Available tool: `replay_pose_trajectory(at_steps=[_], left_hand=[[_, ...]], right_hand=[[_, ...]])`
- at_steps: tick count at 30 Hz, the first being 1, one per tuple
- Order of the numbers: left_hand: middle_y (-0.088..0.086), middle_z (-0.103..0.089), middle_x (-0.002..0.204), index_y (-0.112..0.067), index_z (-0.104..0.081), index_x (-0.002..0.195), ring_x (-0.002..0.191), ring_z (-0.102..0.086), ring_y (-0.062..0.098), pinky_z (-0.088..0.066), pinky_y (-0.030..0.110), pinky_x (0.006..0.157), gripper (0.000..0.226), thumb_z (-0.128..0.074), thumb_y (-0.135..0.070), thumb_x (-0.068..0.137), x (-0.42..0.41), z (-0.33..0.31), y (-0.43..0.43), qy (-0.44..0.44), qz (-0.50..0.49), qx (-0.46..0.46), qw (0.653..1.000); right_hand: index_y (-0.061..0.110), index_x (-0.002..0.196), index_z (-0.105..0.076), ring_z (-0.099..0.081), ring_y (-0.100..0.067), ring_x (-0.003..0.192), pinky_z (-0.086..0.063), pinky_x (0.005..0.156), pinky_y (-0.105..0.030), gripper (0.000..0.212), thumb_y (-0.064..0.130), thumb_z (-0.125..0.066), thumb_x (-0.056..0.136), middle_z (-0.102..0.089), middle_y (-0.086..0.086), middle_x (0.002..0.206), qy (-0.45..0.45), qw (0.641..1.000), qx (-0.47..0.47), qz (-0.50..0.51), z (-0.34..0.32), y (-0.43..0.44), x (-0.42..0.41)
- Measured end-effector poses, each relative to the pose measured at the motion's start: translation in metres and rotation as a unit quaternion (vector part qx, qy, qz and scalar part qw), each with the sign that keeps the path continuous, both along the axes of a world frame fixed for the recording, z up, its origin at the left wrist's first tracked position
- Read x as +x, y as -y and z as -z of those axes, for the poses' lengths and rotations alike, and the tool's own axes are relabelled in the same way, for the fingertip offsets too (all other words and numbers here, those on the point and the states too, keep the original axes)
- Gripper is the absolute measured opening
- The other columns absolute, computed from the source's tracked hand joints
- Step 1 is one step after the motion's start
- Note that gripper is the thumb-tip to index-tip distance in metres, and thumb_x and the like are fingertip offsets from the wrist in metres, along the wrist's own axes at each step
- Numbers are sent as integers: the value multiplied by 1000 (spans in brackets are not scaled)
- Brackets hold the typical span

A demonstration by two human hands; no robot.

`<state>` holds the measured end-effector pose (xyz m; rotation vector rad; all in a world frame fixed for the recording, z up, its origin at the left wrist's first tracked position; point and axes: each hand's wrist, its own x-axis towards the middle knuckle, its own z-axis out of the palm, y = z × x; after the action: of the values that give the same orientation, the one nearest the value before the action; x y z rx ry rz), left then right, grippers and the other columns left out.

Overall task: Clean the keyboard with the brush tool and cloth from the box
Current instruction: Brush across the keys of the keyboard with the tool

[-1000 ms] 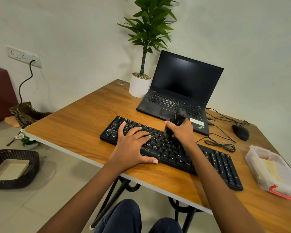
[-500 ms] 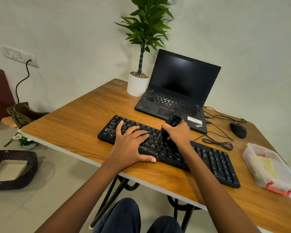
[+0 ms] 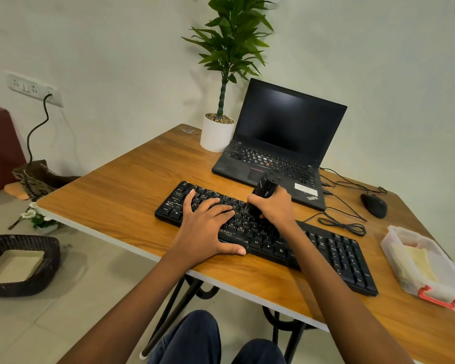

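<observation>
A black keyboard (image 3: 334, 253) lies slantwise across the wooden table (image 3: 111, 203). My left hand (image 3: 208, 227) rests flat on its left half, fingers spread over the keys and thumb at the front edge. My right hand (image 3: 276, 208) grips a black brush tool (image 3: 264, 189) upright, its lower end down on the keys near the keyboard's middle. At the right edge of the table stands a clear plastic box (image 3: 394, 258) with red latches, with a yellow cloth (image 3: 418, 261) inside.
An open black laptop (image 3: 281, 137) sits behind the keyboard, with a potted plant (image 3: 217, 135) to its left. A black mouse (image 3: 373, 204) and loose cables (image 3: 342, 224) lie at the back right. On the floor at left is a dark woven basket (image 3: 21, 264).
My right hand has moved the brush tool slightly left along the keys, closer to my left hand. My left hand stays in place on the keyboard.
</observation>
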<state>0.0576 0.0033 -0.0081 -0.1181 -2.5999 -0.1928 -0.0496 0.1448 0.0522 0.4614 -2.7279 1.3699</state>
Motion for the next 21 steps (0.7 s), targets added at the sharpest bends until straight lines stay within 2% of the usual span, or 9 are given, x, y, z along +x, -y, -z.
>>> replay_pose_trajectory(at_steps=[3,6,8,10,12,14,18,21], left_hand=[[-9,-60,125,-24,-64,120,126,-47,16,5,54,109,103,-11,-92,65,1,-2,-2,4,3,-1,1000],[-12,-50,137,-27,-55,130,135,-33,12,14,53,109,111,-3,-94,59,2,-3,-1,9,0,-8,1000],[-10,-55,132,-26,-59,126,132,-39,14,10,54,110,108,-6,-94,61,2,-3,-1,14,1,-5,1000],[-9,-62,122,-24,-66,116,124,-50,16,1,56,108,101,-12,-92,66,2,-3,0,14,-2,0,1000],[-8,-65,118,-23,-68,112,120,-53,17,-3,56,108,98,-15,-92,67,0,0,0,3,-2,2,1000],[-8,-62,122,-23,-66,116,124,-49,17,1,56,108,101,-14,-92,65,0,0,-1,11,2,7,1000],[-8,-61,125,-22,-65,118,126,-47,16,4,56,109,102,-13,-92,65,2,-2,-1,17,5,9,1000],[-8,-63,120,-22,-67,114,123,-50,17,0,56,108,99,-15,-91,66,1,-1,-1,13,-1,8,1000]], right_hand=[[8,85,-59,-60,-11,55,-46,42,-16,22,21,-71,72,-64,-3,74,13,1000,26,-1,-8,-2,-4],[12,91,-52,-55,-4,63,-42,50,-14,26,21,-71,75,-59,2,77,0,1000,8,7,-12,5,-9],[11,93,-53,-55,-3,66,-41,52,-12,27,23,-70,76,-60,4,78,-5,1000,3,-1,-9,10,-8],[5,91,-60,-60,-9,61,-45,47,-15,27,24,-70,74,-67,-3,80,4,1000,10,-4,-6,9,-7],[7,80,-63,-58,-12,49,-45,40,-16,18,22,-70,73,-67,-5,72,32,999,27,-4,-11,4,-6],[12,68,-59,-54,-12,46,-44,38,-17,15,20,-69,74,-63,-1,65,51,998,39,-2,-17,-2,-7],[16,81,-51,-56,-10,62,-46,47,-17,20,21,-70,75,-56,4,72,1,1000,14,19,-14,3,0],[16,82,-53,-57,-7,58,-46,48,-17,19,21,-69,75,-58,4,71,-16,1000,2,-3,-8,8,11]])
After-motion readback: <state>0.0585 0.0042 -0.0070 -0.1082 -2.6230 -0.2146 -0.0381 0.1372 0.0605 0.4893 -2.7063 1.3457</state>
